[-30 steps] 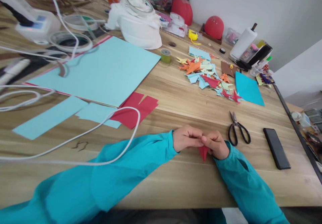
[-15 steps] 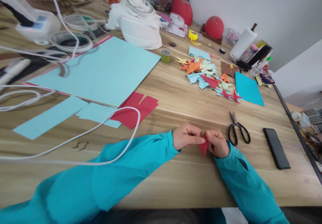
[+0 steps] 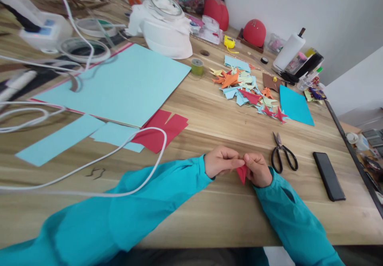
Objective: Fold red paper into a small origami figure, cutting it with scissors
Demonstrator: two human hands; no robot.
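A small piece of folded red paper (image 3: 241, 174) is pinched between my two hands above the table's front part, its pointed end hanging down. My left hand (image 3: 223, 161) grips its upper left side with thumb and fingers. On the other side, my right hand (image 3: 257, 168) pinches the paper with its thumb on top. The fingers hide the upper part of the folds. Black-handled scissors (image 3: 279, 152) lie just right of my right hand, blades pointing away. Farther back rests a pile of folded paper figures (image 3: 243, 86) in orange, blue, green, yellow and red.
Large light-blue sheets (image 3: 119, 82) lie at the left, with red paper pieces (image 3: 163, 128) and blue strips (image 3: 62, 138) before them. A white cable (image 3: 163, 154) loops over my left sleeve. A black phone (image 3: 329, 176) lies at the right, a spool (image 3: 197, 66) farther back.
The folded red paper has turned slightly in my fingers, and its hanging tip looks a little narrower. Both hands stay in nearly the same place.
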